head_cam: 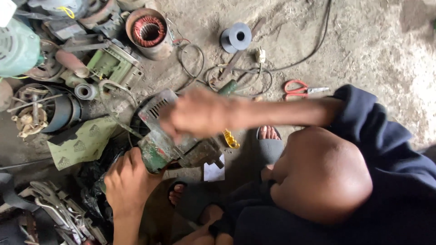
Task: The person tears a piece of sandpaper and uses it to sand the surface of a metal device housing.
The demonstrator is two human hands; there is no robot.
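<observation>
A worn green and grey power tool body (164, 140) with vent slots is held low over the dirt floor. My left hand (128, 180) grips its lower green end from below. My right hand (194, 113) lies blurred over its upper side, fingers curled on the housing. A small yellow piece (230, 139) shows just right of the tool. Under it lies a white scrap (213, 172). My feet in grey sandals (269, 146) are beneath.
A motor stator with copper windings (149, 32) stands at the back. Green machine parts (113, 66), sheets of green sandpaper (84, 141), a dark spool (236, 37), red-handled scissors (299, 89), loose cables (236, 75) and pliers (54, 206) lie around.
</observation>
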